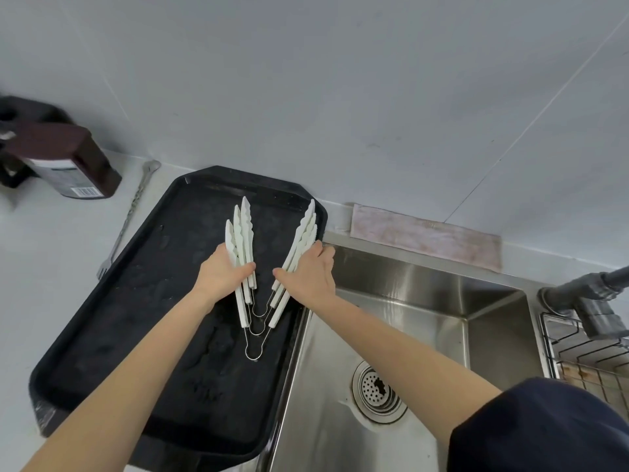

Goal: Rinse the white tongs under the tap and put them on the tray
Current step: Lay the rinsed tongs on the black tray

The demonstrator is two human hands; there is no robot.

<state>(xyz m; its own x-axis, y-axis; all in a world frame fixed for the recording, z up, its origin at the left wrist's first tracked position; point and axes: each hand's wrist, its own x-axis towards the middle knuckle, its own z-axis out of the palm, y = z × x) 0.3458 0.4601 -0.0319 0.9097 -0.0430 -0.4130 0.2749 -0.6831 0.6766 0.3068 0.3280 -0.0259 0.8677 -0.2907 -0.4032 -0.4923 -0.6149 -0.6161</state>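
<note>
Black tray (pixel 102 318), three white tongs (pixel 243 229)

Both arms reach fwd, bare forearms. L hand (pixel 221 272) and R hand (pixel 311 272) side by side, palms down, each w/ thumb pointing inward and fingers curled round white tongs (pixel 246 233).

Brushed steel sink (pixel 425 301), seemingly plastic tongs (pixel 245 229)

Evenly and softly lit, fairly bright, with only faint shadows. Mild sheen on the brushed stainless-steel sink (pixel 401 335). Strongly bent by wide-angle distortion towards the edges. Blurred at far left around the dark brown bottle (pixel 64 161); sharp in the centre.
</note>
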